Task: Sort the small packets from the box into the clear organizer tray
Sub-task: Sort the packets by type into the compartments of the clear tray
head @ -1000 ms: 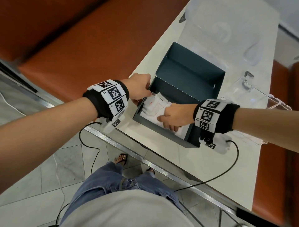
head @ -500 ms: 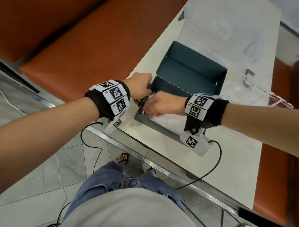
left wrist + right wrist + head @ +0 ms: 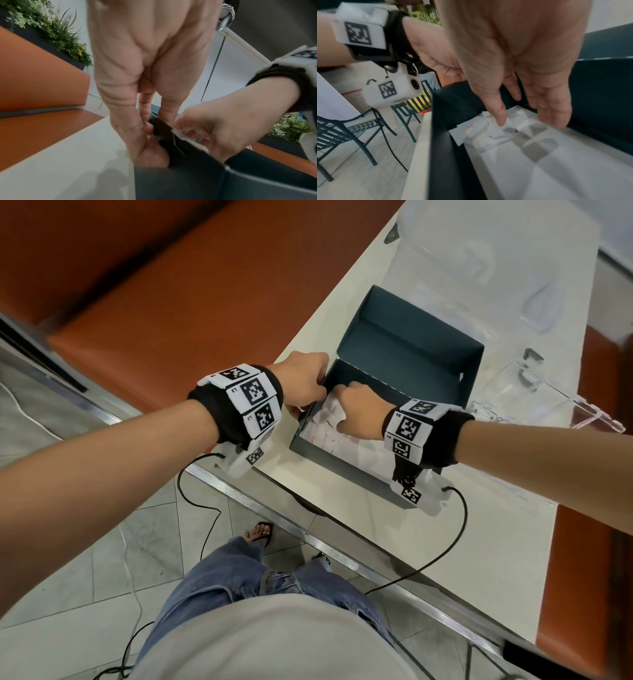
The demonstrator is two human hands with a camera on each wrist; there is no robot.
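the small packets [image 3: 337,436] are seen as a loose white heap on the floor of the dark teal box [image 3: 404,364], gathered toward its near-left corner, at about 9 o'clock within the box in the head view; faint print is carried on some, too small to be read. the box stands open on the pale table [image 3: 445,542], its lid flap raised at the 12 o'clock side. the left hand [image 3: 303,381] is set on the box's left corner, and in the left wrist view its fingers [image 3: 145,108] and thumb are seen pinching the dark wall there. the right hand [image 3: 359,410] is lowered inside the box at the same corner, over the packets; in the right wrist view its fingers [image 3: 553,108] are shown fairly straight and spread, pointing down, with the thumb tip [image 3: 501,119] touching a white packet [image 3: 496,129], while in the left wrist view the fingers look more curled against the wall's edge; whether a packet is actually gripped cannot be told. the clear organizer tray [image 3: 548,402] lies on the table just beside the box, at about 3 o'clock from it. orange upholstered seating [image 3: 171,285] is seen beyond the table's left edge at about 10 o'clock, and black cables [image 3: 455,535] hang from the wrist units toward the tiled floor.
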